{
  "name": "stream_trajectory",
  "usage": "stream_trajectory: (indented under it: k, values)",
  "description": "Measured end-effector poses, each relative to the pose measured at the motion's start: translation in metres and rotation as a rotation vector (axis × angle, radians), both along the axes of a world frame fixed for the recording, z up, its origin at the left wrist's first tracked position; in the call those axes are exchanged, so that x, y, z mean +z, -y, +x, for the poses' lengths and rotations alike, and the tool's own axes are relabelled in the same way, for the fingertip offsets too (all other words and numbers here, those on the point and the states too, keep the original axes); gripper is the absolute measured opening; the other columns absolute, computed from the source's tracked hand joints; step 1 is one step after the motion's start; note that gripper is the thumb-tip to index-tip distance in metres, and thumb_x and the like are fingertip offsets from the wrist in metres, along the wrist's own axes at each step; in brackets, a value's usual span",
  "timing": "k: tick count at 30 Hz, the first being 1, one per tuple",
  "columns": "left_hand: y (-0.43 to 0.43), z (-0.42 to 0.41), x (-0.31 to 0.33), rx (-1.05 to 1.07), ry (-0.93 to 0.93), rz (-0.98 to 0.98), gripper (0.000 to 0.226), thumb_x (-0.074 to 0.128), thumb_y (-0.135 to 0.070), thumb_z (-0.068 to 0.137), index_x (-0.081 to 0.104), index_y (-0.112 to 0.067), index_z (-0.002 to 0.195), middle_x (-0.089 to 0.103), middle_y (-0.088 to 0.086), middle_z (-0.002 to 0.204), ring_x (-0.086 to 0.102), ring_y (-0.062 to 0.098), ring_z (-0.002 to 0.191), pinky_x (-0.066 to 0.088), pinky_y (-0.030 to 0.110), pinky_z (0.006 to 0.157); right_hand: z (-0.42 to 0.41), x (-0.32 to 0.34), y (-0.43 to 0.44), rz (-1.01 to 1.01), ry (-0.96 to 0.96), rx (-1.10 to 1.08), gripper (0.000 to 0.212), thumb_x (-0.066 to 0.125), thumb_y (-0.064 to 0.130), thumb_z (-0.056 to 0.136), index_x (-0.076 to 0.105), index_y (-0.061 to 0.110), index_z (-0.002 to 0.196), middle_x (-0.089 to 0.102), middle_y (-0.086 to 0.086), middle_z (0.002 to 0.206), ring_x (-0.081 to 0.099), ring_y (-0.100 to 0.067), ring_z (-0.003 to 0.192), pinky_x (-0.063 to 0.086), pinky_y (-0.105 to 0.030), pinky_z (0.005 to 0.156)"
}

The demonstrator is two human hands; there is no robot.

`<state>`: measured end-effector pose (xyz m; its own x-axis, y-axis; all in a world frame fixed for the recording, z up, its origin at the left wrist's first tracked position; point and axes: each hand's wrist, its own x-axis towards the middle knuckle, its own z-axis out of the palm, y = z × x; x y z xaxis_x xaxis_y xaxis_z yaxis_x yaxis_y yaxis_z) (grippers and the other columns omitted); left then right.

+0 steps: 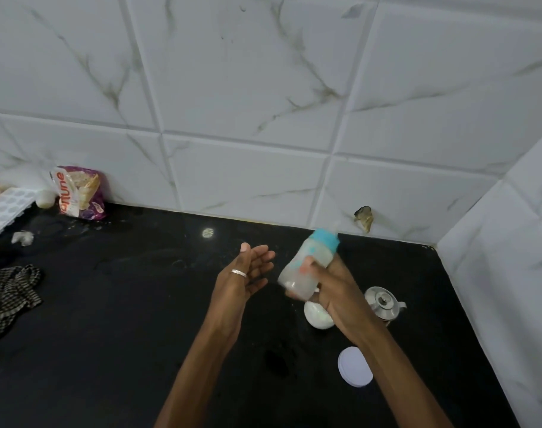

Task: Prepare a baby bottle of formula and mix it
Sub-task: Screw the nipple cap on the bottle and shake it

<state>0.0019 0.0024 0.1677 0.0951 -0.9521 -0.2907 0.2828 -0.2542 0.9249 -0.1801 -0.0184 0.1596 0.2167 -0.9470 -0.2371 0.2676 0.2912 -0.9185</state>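
A clear baby bottle (305,267) with a blue collar and cloudy white liquid is tilted in the air above the black counter (140,304), blurred by motion. My right hand (334,288) grips it around the lower body. My left hand (248,273) hovers just left of the bottle, palm facing it, fingers straight and holding nothing, a ring on one finger. Under my right hand stands a white container (317,318) on the counter, and a round white lid (354,367) lies nearer to me.
A small steel vessel with a lid (382,302) stands right of my right hand. At the far left are a purple food packet (80,193), a white tray (4,211) and a checked cloth (10,295). Tiled walls close the back and right sides.
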Motion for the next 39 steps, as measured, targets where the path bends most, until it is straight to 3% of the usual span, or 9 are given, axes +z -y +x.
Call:
stream_trajectory:
  k: [3, 7, 11, 15, 20, 25, 30, 34, 39]
  values:
    - [0.0, -0.001, 0.0, -0.011, 0.006, -0.013, 0.062, 0.045, -0.062, 0.085, 0.069, -0.02, 0.123, 0.077, -0.001, 0.119, 0.07, 0.018, 0.116, 0.051, 0.044, 0.107, 0.0, -0.003, -0.003, -0.026, -0.104, 0.112, 0.054, 0.071, 0.027, 0.083, 0.055, 0.018, 0.134, 0.066, -0.015, 0.121, 0.071, -0.023, 0.108, 0.06, -0.039, 0.078]
    - [-0.001, 0.002, 0.0, 0.01, 0.001, -0.013, 0.062, 0.045, -0.063, 0.084, 0.069, -0.02, 0.122, 0.077, -0.001, 0.118, 0.071, 0.017, 0.115, 0.051, 0.043, 0.106, 0.004, -0.002, 0.002, 0.041, 0.186, -0.165, 0.046, 0.073, 0.031, 0.088, 0.055, 0.015, 0.128, 0.065, -0.015, 0.118, 0.071, -0.027, 0.106, 0.062, -0.048, 0.077]
    - [-0.001, 0.002, -0.002, -0.004, -0.001, -0.013, 0.063, 0.044, -0.063, 0.084, 0.068, -0.02, 0.124, 0.077, -0.001, 0.119, 0.07, 0.018, 0.116, 0.051, 0.042, 0.106, 0.004, -0.004, -0.006, 0.039, -0.047, 0.078, 0.057, 0.073, 0.031, 0.081, 0.055, 0.017, 0.133, 0.063, -0.015, 0.125, 0.068, -0.029, 0.112, 0.061, -0.048, 0.08]
    - [-0.002, 0.002, -0.001, 0.009, 0.001, -0.017, 0.063, 0.045, -0.064, 0.084, 0.069, -0.02, 0.123, 0.077, -0.002, 0.118, 0.071, 0.018, 0.115, 0.051, 0.041, 0.104, 0.006, -0.001, -0.002, 0.074, 0.201, -0.136, 0.052, 0.068, 0.03, 0.086, 0.053, 0.011, 0.132, 0.063, -0.016, 0.119, 0.073, -0.026, 0.102, 0.062, -0.05, 0.079]
    - [-0.003, 0.002, -0.003, -0.015, 0.005, -0.024, 0.063, 0.044, -0.063, 0.086, 0.067, -0.021, 0.126, 0.076, -0.002, 0.12, 0.07, 0.017, 0.117, 0.051, 0.041, 0.106, -0.001, -0.003, -0.008, 0.025, -0.077, 0.113, 0.055, 0.07, 0.031, 0.084, 0.054, 0.016, 0.134, 0.064, -0.016, 0.125, 0.069, -0.027, 0.111, 0.06, -0.046, 0.082]
    - [-0.003, 0.002, -0.004, -0.006, 0.013, -0.029, 0.062, 0.044, -0.064, 0.086, 0.068, -0.021, 0.124, 0.077, -0.002, 0.12, 0.07, 0.016, 0.115, 0.051, 0.04, 0.105, -0.002, 0.005, 0.001, 0.046, 0.251, -0.207, 0.044, 0.069, 0.03, 0.09, 0.056, 0.01, 0.126, 0.066, -0.014, 0.113, 0.072, -0.026, 0.101, 0.062, -0.051, 0.081]
    - [-0.003, 0.001, -0.004, -0.025, 0.01, -0.023, 0.062, 0.043, -0.063, 0.086, 0.068, -0.021, 0.124, 0.077, -0.002, 0.12, 0.07, 0.016, 0.116, 0.051, 0.04, 0.105, -0.009, 0.002, -0.005, 0.027, -0.021, 0.076, 0.063, 0.086, 0.038, 0.072, 0.062, 0.016, 0.126, 0.066, -0.019, 0.121, 0.067, -0.036, 0.114, 0.059, -0.058, 0.085]
    - [-0.003, 0.001, -0.004, -0.008, 0.006, -0.021, 0.062, 0.045, -0.064, 0.085, 0.069, -0.021, 0.123, 0.077, -0.002, 0.119, 0.071, 0.016, 0.115, 0.051, 0.04, 0.104, -0.011, 0.009, 0.001, 0.047, 0.268, -0.181, 0.05, 0.077, 0.034, 0.083, 0.059, 0.012, 0.124, 0.064, -0.017, 0.117, 0.069, -0.031, 0.108, 0.061, -0.052, 0.079]
    - [-0.004, -0.001, -0.004, -0.033, 0.003, -0.021, 0.062, 0.044, -0.064, 0.084, 0.068, -0.022, 0.123, 0.077, -0.002, 0.12, 0.07, 0.017, 0.116, 0.05, 0.041, 0.106, -0.014, 0.008, -0.004, -0.025, -0.09, 0.127, 0.057, 0.079, 0.027, 0.079, 0.058, 0.016, 0.131, 0.066, -0.022, 0.124, 0.066, -0.036, 0.117, 0.058, -0.054, 0.091]
